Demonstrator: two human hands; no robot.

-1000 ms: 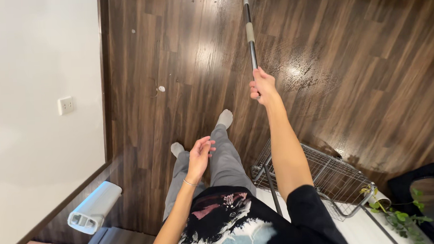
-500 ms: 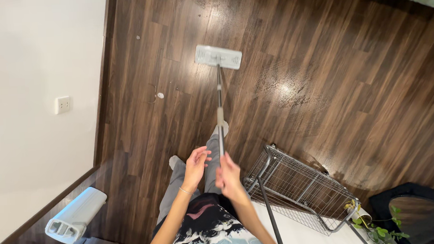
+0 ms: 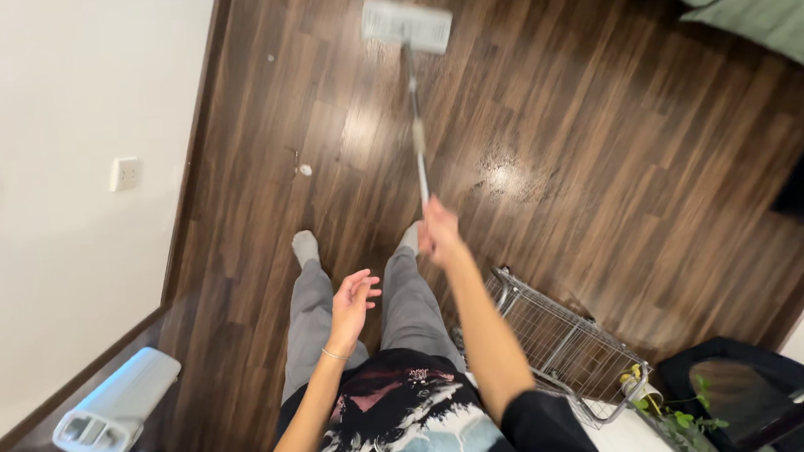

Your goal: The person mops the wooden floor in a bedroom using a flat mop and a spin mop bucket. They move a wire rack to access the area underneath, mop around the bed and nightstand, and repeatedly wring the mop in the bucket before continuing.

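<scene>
A: Entry, head view. What differs from half a second ago?

B: Then both hands were together low on the mop handle, close to the body. Now only the right hand (image 3: 439, 233) is on the handle (image 3: 418, 138); its grip is closed around the top end, arm stretched forward. The left hand (image 3: 351, 302) has come off, fingers spread and loose, holding nothing, hovering above the left thigh.

A: And the mop itself?

B: The mop head (image 3: 407, 24) has gone further out across the floor (image 3: 600, 151). It now lies near the top edge of the view, well ahead of the feet. A second ago the head was out of view altogether.

A: Appearance of the mop?

B: Flat rectangular pad, pale grey-white, lying flat on the dark wood planks. The thin metal handle runs from its middle straight back to the right hand, with a lighter sleeve partway down. It is slightly blurred.

A: Surroundings?

B: A glossy wet-looking patch (image 3: 500, 170) on the floor right of the handle. A small white speck (image 3: 305, 170) lies left of it. A wire rack (image 3: 564, 346) stands beside the right arm, and a white wall with a socket (image 3: 124, 173) is on the left.
</scene>
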